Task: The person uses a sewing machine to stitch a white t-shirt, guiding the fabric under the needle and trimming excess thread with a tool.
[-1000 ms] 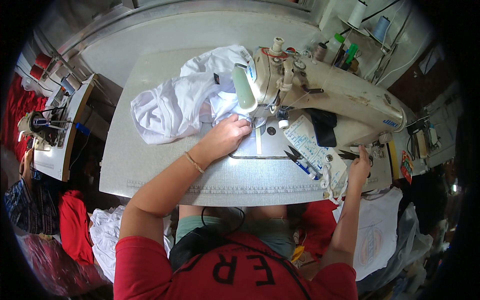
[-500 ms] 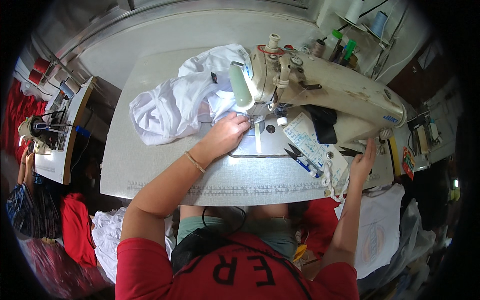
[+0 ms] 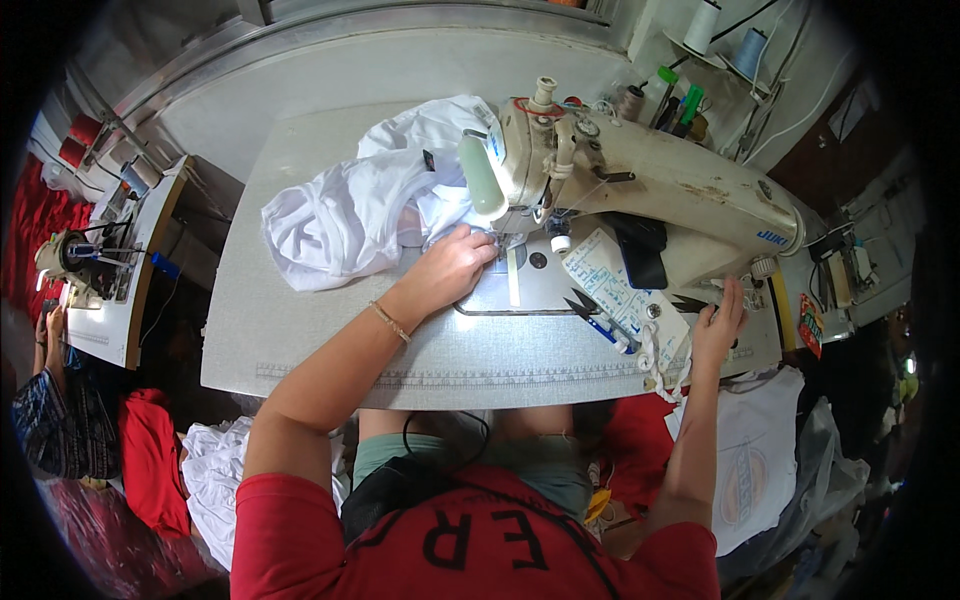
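A pale wall [image 3: 450, 60] closes off the far side of the room. Before it stands one speckled grey table [image 3: 270, 330], its near edge gently bowed by the lens and lined with a printed ruler strip [image 3: 480, 378]; a broad band of tabletop lies open between cloth and near edge, most of it on the left. On the far right the machine's end leaves little room. A dark gap parts this table from a second one [image 3: 130, 300] at the left, where another person's hands [image 3: 55, 320] are at a second sewing machine [image 3: 75, 250].

One large cream sewing machine [image 3: 680, 165] spans the right half. One white garment [image 3: 340, 210] lies bunched left of its head, reaching in beneath it. The left hand [image 3: 457, 265] rests there at the garment's near side, fingers bent and together; whether they pinch or press cannot be told. The right hand [image 3: 718, 325], near the right end, has its fingers straight and its thumb apart.

Between the hands lie one written card [image 3: 610, 275], one black phone [image 3: 645, 265], one tangled white cord [image 3: 650, 355] and two cutters: blue-handled snips [image 3: 605, 332] and dark scissors [image 3: 690, 303], their blades just beside the right hand.
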The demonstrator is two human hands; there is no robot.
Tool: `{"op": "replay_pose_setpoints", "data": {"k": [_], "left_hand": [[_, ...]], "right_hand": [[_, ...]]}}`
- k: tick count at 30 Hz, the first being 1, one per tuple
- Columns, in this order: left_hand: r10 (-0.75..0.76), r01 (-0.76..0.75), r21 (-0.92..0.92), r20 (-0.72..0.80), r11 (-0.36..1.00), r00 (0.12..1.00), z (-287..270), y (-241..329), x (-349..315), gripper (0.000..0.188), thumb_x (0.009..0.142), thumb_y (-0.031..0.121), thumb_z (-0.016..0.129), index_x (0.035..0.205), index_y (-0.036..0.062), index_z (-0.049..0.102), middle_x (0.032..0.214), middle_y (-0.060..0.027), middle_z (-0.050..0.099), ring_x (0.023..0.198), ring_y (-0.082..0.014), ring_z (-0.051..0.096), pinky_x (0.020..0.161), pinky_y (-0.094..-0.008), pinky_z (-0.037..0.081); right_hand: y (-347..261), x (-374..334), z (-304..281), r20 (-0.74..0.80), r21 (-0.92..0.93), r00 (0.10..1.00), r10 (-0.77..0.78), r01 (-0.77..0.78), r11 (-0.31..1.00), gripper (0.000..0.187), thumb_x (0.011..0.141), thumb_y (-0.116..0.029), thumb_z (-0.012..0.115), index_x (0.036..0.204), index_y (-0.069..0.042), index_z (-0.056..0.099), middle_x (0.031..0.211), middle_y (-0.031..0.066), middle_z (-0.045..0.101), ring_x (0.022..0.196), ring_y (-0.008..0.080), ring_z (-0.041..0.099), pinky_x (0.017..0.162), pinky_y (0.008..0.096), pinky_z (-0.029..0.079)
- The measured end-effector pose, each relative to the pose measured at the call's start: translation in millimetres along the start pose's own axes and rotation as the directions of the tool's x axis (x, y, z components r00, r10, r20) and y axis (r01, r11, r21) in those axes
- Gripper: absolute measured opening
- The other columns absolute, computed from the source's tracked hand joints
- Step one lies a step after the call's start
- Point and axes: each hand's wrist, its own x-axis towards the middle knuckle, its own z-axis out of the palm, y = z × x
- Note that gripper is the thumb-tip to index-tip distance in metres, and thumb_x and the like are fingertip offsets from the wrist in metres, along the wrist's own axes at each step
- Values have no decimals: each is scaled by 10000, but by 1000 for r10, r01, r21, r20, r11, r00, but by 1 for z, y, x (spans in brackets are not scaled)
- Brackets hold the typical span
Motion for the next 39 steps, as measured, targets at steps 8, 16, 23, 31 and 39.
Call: {"op": "replay_pose_setpoints", "data": {"k": [8,16,23,31,39], "left_hand": [[-65,64,-39,-36,997,997,-3,-9,13,213,778,28,553,972,18,642,965,-120,604,884,-285,562,810,-371,486],[-217,227,97,-108,969,970,8,-25,38,212,819,17,483,1002,-65,549,1010,-244,561,874,-368,626,743,-431,530],[-445,424,-136,-240,896,863,21,-48,53,147,839,38,483,932,-68,524,977,-261,576,862,-416,607,759,-473,499],[-406,666,-505,535,550,741,-31,-49,24,239,841,235,645,890,4,681,708,-19,616,673,-109,516,611,-289,435],[-302,809,-391,784,438,543,-54,-40,0,188,847,172,652,935,9,689,746,30,609,662,-56,484,579,-236,414]], "right_hand": [[-160,-13,-36,395,817,862,-317,-172,550,450,847,-10,557,1291,-21,489,1247,111,547,1090,192,526,928,311,431],[-226,39,44,798,564,444,-407,-788,247,270,864,-162,623,1068,9,576,810,88,623,649,131,572,582,268,475],[-238,44,101,705,366,405,-581,-911,-190,222,933,-270,498,979,-63,563,822,91,604,667,191,562,564,306,447],[-262,23,105,812,454,539,-225,-824,-339,104,940,-52,487,920,-138,541,811,-26,533,645,88,428,488,228,322],[-262,22,101,815,555,561,-146,-828,-80,98,869,-5,542,848,-101,544,684,-35,468,510,70,349,456,229,274]]}}
